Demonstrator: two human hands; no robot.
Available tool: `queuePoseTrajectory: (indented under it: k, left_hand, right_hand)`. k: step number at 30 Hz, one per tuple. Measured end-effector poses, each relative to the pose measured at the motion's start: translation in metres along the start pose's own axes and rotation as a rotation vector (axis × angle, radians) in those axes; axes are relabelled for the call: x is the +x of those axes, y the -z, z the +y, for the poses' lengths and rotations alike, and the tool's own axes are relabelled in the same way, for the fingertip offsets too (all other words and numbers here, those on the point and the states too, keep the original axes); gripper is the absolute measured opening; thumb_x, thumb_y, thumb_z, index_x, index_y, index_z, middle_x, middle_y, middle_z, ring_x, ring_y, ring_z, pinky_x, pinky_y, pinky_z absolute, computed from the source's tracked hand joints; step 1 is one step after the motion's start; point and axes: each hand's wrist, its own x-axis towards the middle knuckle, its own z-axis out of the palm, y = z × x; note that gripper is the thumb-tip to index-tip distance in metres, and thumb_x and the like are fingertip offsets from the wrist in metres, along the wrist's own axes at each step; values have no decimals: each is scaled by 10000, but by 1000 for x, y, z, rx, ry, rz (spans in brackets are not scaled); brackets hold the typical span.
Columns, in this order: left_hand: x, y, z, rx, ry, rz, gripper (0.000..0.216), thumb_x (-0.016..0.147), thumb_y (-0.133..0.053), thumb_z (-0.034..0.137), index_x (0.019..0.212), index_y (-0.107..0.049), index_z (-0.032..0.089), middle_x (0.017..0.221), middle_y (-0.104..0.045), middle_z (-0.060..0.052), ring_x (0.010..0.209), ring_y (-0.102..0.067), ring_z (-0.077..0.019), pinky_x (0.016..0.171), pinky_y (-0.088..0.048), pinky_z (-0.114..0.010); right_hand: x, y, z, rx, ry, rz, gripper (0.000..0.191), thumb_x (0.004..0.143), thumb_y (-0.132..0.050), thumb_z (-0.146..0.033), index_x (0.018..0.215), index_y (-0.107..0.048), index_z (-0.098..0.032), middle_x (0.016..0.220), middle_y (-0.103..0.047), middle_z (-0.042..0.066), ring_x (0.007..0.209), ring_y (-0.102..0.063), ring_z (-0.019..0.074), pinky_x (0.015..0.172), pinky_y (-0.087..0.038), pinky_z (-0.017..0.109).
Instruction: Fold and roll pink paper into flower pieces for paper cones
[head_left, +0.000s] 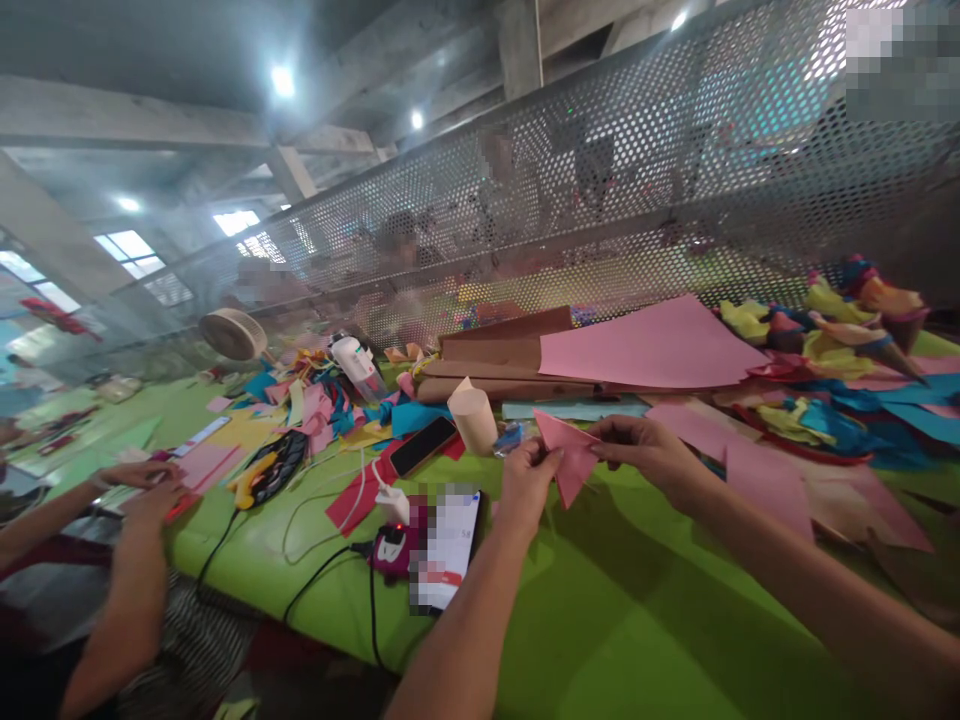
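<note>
Perforated metal screen (637, 190) rises behind a green worktop (637, 620). From the left: a co-worker's hands (146, 485), a white bottle (354, 362) among coloured scraps (319, 415), then a lit phone (454, 540) beside the left forearm and a pale paper tube (474, 422). Left hand (525, 485) and right hand (645, 450) each pinch folded pink paper (574, 465) above the worktop in a fingertip grip. Far right, paper cones (904, 328) hold crumpled coloured paper (890, 295).

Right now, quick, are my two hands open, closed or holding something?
Left hand: closed, its grip on the folded pink paper.
Right hand: closed, fingertips on the same paper's right edge.
</note>
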Motion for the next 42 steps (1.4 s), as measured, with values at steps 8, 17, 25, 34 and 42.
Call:
queuePoseTrajectory:
  k: [8, 17, 25, 34, 42]
  left_hand:
    - [-6, -3, 11, -201, 60, -33, 150, 668, -717, 236, 806, -712, 177, 832, -707, -37, 818, -629, -181, 765, -465, -291]
    - [-10, -6, 20, -350, 166, -76, 300, 652, -742, 326, 905, -641, 201, 813, -693, -11, 643, -629, -141, 546, -465, -230]
    - [-9, -6, 15, -334, 296, -208, 517, 818, -563, 599, 991, -674, 124, 770, -686, -93, 625, -619, -160, 424, -366, -210]
    - [-12, -8, 10, -248, 210, -138, 408, 663, -782, 441, 897, -599, 160, 661, -564, 18, 556, -490, -69, 424, -245, -166]
    - [-12, -11, 12, -297, 204, -196, 403, 653, -801, 378, 907, -573, 162, 682, -497, 31, 570, -438, -61, 443, -206, -177]
  right_hand:
    - [3, 2, 7, 52, 8, 36, 303, 544, -795, -451, 700, -693, -212, 669, -652, 26, 631, -535, 163, 570, -390, 295]
    - [1, 3, 4, 47, 67, 11, 192, 579, -762, -393, 634, -687, -225, 647, -649, 16, 636, -531, 168, 625, -419, 314]
    - [4, 7, 10, -84, 170, 56, 180, 627, -707, -408, 654, -695, -231, 671, -672, 18, 679, -583, 201, 687, -458, 348]
    - [1, 1, 6, 29, 70, 41, 397, 592, -804, -512, 835, -713, -211, 739, -676, 29, 706, -598, 193, 701, -467, 338]
    - [0, -3, 3, 155, 10, 85, 300, 561, -810, -455, 615, -646, -208, 602, -603, -5, 609, -541, 153, 652, -431, 313]
